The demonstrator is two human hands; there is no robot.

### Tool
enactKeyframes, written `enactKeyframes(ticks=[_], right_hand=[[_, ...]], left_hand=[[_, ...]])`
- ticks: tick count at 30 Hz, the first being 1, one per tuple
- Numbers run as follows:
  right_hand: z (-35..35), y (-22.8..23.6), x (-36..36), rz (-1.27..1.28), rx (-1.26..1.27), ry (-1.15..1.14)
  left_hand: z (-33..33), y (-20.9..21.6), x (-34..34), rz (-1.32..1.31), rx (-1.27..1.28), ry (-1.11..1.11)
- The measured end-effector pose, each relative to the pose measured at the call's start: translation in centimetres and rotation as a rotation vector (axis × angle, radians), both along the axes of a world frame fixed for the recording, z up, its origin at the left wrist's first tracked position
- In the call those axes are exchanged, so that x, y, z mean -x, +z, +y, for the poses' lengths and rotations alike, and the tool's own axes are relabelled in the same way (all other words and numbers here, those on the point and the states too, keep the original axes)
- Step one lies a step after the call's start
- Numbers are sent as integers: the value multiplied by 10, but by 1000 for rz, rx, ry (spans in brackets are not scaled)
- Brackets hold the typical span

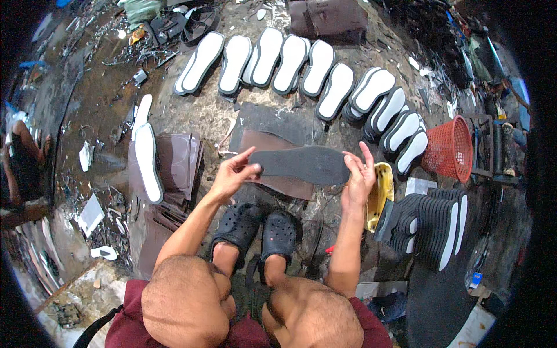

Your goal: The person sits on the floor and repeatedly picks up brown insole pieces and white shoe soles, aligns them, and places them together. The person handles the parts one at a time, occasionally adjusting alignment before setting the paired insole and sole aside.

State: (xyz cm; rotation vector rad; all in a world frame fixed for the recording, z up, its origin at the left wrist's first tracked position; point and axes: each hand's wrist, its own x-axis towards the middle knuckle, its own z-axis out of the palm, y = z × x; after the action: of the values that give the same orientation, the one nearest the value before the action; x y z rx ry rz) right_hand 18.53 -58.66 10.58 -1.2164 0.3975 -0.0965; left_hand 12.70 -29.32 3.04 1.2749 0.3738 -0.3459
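Between my two hands a black shoe sole [301,165] is stretched out level, lengthwise from left to right. My left hand [237,173] pinches its left end between thumb and fingers. At the opposite end, my right hand [358,173] grips the sole with the thumb in front and some fingers raised. Beneath the sole lie a brown sheet [284,188] and a dark board [258,119] on the ground. Close to my right hand is a yellow tray-like container [380,194], stained dark inside.
White-topped soles [270,58] lie in an arc at the far side. On the left, another white sole [148,162] rests on brown sheets [177,165]. A red basket [449,148] and stacked black soles [438,226] stand at right. My feet wear black clogs [278,235].
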Motion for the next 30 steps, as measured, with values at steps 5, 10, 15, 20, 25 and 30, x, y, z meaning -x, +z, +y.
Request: enactKeyframes(ticks=[5,10,15,20,25,30], right_hand=[[-23,12,11,-153,394,-231],[-37,-19,23,-90,181,-347],[-27,-35,21,19,133,-371],[-20,-43,17,-45,144,-349],[-13,-59,21,-81,241,-190],[9,-102,38,53,307,-35]], left_hand=[[17,-19,6,-905,-1052,-441],[25,-29,-34,-566,-883,-574],[42,-43,-76,-207,-643,-622],[49,-44,-79,130,-187,-405],[35,-20,-33,-23,24,115],[24,-28,11,93,-141,207]])
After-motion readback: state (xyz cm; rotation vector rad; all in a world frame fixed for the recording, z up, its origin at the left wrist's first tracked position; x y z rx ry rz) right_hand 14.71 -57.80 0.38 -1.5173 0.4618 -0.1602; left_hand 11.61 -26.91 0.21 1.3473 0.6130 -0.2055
